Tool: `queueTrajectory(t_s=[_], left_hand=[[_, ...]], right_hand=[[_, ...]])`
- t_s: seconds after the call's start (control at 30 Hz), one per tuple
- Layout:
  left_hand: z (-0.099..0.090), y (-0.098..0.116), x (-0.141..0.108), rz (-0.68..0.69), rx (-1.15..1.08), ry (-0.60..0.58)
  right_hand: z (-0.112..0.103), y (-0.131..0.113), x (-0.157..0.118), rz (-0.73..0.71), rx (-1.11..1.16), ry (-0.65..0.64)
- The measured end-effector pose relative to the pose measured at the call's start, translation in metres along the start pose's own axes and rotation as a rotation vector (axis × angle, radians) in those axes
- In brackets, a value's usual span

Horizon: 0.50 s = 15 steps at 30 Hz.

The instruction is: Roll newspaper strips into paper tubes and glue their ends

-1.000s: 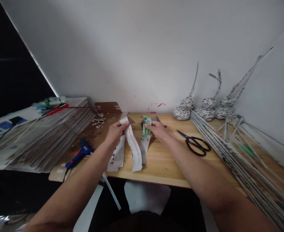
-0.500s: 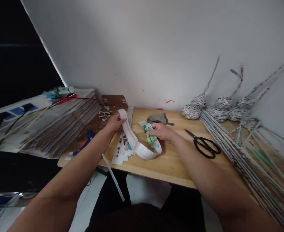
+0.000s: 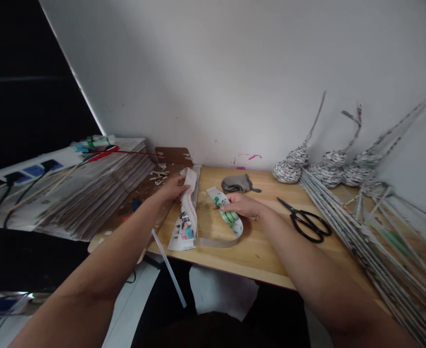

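A long printed paper strip [image 3: 231, 220] curves in a loop between my two hands, green and white at its right end and white with red print at its left. My left hand [image 3: 175, 187] pinches the left end, close above a pile of cut paper strips [image 3: 178, 237] on the table. At the right end, my right hand [image 3: 242, 205] grips the strip between thumb and fingers. The bottom of the loop hangs low near the front of the table [image 3: 220, 258].
Black-handled scissors [image 3: 305, 222] lie right of my right hand. A grey cloth pouch [image 3: 237, 182] is behind it. Rolled paper sticks [image 3: 336, 232] and woven paper gourds [image 3: 289, 169] occupy the right side. A newspaper stack [image 3: 115, 193] with a power strip [image 3: 35, 166] stands left.
My left hand has lowered its end of the strip toward the pile of strips. The loop has flattened and opened out, and my right hand keeps its hold.
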<state>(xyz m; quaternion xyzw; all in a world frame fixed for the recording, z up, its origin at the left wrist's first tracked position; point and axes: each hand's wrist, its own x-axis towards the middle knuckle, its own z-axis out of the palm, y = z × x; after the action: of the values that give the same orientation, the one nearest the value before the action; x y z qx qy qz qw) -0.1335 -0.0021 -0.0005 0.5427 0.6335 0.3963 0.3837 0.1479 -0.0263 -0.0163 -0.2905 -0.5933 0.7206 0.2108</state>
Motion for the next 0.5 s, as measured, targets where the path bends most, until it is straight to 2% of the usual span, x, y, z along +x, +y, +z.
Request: queueTrajectory(t_s=[0.2, 0.33, 0.43, 0.5], left_hand=[[0.004, 0.010, -0.005, -0.042, 0.208, -0.001], [0.000, 0.014, -0.009, 0.005, 0.391, 0.152], [-0.001, 0.017, -0.023, 0.081, 0.488, 0.287], [-0.001, 0.019, -0.037, 0.103, 0.548, 0.278]], right_hand=[[-0.003, 0.003, 0.003, -0.021, -0.058, -0.013], [-0.004, 0.005, 0.004, -0.021, -0.056, -0.029], [-0.005, 0.006, 0.004, -0.012, -0.020, -0.029], [-0.005, 0.006, 0.003, -0.003, 0.000, -0.029]])
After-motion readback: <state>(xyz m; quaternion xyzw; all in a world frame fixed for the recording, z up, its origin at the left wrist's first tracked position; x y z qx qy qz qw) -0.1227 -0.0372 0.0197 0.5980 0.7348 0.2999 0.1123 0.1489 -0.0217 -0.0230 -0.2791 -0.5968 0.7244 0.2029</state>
